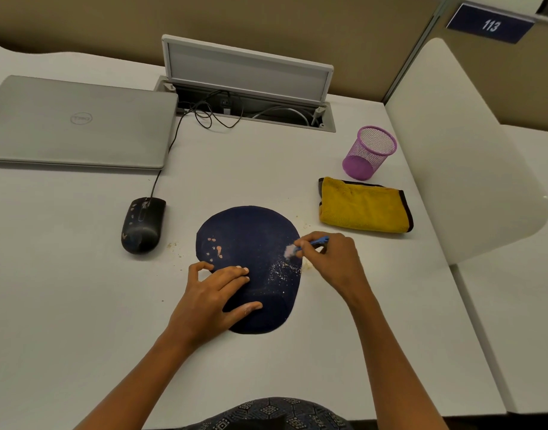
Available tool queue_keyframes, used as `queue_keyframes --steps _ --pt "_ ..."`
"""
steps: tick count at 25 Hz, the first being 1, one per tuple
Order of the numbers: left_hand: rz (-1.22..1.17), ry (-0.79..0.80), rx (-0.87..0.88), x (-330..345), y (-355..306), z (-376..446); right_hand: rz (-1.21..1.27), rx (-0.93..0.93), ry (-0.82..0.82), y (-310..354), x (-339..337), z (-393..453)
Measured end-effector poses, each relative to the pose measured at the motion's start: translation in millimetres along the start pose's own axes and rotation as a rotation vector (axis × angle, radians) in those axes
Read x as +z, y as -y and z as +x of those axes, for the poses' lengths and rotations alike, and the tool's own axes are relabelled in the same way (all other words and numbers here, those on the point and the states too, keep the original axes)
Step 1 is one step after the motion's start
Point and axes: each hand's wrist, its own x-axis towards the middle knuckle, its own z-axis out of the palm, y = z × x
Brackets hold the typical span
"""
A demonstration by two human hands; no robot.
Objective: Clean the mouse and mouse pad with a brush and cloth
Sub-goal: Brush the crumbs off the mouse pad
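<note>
A person seated at a white surface (80,305) works on a dark blue mouse pad (254,243) lying flat in front of them. The right hand (331,259) pinches a small blue-handled brush (309,244), its grip closed round the handle, with the pale bristle tip touching the pad's right edge. Just below the bristles, a scatter of pale crumbs (282,271) lies on the pad, and a few more specks sit on the surface beside that edge. The left hand (213,299) rests on the pad's near-left part, fingers straight and spread, pressing it down; pinkish flecks (215,248) mark the pad just beyond its fingertips.

A black corded mouse (142,225), speckled with pale marks, sits to the left of the pad and apart from it, its cord running back toward an open cable hatch (247,88). A folded yellow cloth (364,206) lies to the right of the pad, untouched, with a purple mesh cup (370,152) standing just behind it. A closed grey laptop (77,122) occupies the far left.
</note>
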Motion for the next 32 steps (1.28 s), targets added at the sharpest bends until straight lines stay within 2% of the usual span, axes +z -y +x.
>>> queue_keyframes --steps 3,7,10,13,15,19,22,25,27,30,32 --pt "0.002 0.002 -0.001 0 0 0 -0.022 -0.030 0.068 3 9 -4" --pt "0.002 -0.015 0.008 0 -1 2 -0.156 0.101 -0.003 -15 -7 -2" --pt "0.001 -0.022 0.010 1 0 1 0.057 0.028 -0.006 -9 -8 0" --pt "0.005 -0.022 0.013 2 0 1 0.198 -0.087 0.113 5 7 -5" --pt "0.007 -0.019 0.016 1 0 1 0.119 -0.080 0.160 2 12 -7" --pt "0.007 -0.022 0.014 1 0 0 -0.120 0.027 0.116 -13 -4 -3" --pt "0.007 -0.022 0.010 1 1 1 -0.038 -0.027 0.064 -4 -6 -2" --pt "0.009 -0.009 0.012 1 0 1 0.080 -0.088 0.168 10 8 -8" --pt "0.011 -0.006 0.012 1 0 1 -0.024 -0.057 0.177 8 12 -11" --pt "0.010 -0.008 0.008 0 0 1 -0.249 0.053 0.059 -1 -2 -6" --pt "0.012 -0.009 0.010 0 0 1 -0.171 0.085 0.041 -5 -9 -3"
